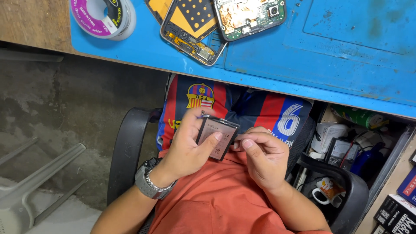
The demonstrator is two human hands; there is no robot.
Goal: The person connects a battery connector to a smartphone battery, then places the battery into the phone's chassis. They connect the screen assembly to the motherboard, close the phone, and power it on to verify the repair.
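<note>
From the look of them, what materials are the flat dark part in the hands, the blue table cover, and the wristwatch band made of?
The flat dark part, held by the left hand and picked at by the right hand, seems foil or plastic wrapped: smooth, slightly glossy, with a label. The blue table cover looks like matte rubber or silicone, with moulded recesses and scuffs. The wristwatch band appears to be brushed metal: grey, shiny links.

The flat dark phone battery (216, 137) in the left hand (184, 149) looks like matt foil wrap with a paper label. Metal-link wristwatch (149, 182) just below that hand, pretty shiny. Above the hands, the blue rubbery work mat (338, 47) looks scuffed and dull.
</note>
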